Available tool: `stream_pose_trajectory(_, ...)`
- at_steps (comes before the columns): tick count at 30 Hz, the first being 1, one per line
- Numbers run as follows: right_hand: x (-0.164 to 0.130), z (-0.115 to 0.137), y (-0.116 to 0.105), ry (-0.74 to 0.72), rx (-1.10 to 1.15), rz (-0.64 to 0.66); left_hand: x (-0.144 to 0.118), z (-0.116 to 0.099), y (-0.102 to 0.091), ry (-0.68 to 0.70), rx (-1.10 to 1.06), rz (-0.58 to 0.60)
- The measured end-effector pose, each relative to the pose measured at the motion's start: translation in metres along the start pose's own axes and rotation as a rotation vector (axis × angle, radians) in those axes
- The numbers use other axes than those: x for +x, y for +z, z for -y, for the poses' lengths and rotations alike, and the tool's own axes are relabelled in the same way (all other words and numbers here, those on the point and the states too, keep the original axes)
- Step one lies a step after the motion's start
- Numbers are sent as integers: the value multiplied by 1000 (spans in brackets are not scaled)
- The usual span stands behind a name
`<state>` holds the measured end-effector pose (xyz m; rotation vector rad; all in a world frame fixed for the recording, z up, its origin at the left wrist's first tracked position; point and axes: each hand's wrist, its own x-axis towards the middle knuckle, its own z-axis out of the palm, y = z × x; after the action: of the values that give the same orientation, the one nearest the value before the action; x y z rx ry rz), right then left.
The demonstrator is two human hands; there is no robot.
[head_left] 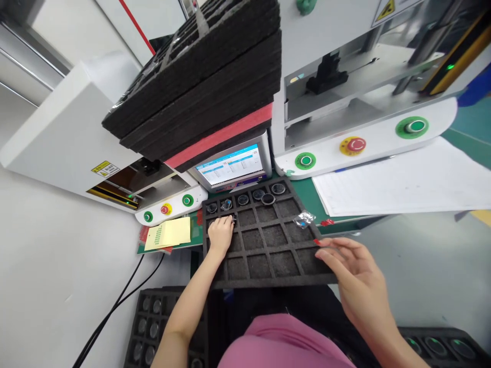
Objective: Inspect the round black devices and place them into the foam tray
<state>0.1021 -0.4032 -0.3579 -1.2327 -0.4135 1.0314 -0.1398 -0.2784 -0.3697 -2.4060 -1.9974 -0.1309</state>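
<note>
Red scrap (317, 242) — at right fingertips (322, 253), by tray (276, 280)

The person wears a pink top (284, 345). It is plain pink, with soft folds near its front edge. Past the top there is dark cloth (312, 304) over the lap, and it looks black. The left forearm (195, 304) and right forearm (393, 342) are bare. The left hand (220, 233) and right hand (355, 271) are bare too, with slim fingers.
</note>
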Motion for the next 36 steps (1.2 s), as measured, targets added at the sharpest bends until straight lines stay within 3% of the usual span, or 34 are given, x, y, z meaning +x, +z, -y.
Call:
stream_pose_trajectory(9, 2, -2, -3, 63, -17, 5, 0, -4, -2, -51, 213, 143)
stream_pose_trajectory(15, 7, -4, -8, 69, -8, -27, 15, -4, -34, 145, 192, 296)
stream_pose_trajectory(19, 9, 0, -6, 37, 15, -22, 34, -35, -42, 209, 141, 236)
stream_pose_trajectory(23, 8, 7, -3, -41, 2, -3, 55, -89, -24, 253, 10, 175)
stream_pose_trajectory(26, 7, 10, -4, -115, -35, 6, 70, -115, -8, 230, -117, 179)
stream_pose_trajectory(29, 6, 11, -7, -194, -81, 8, 83, -117, -2, 143, -276, 177)
stream_pose_trajectory(32, 6, 10, -7, -286, -143, 27, 87, -109, -10, 49, -499, 158)
stream_pose_trajectory(36, 4, 14, 0, -432, -259, 70, 58, -103, -36, -37, -891, 136)
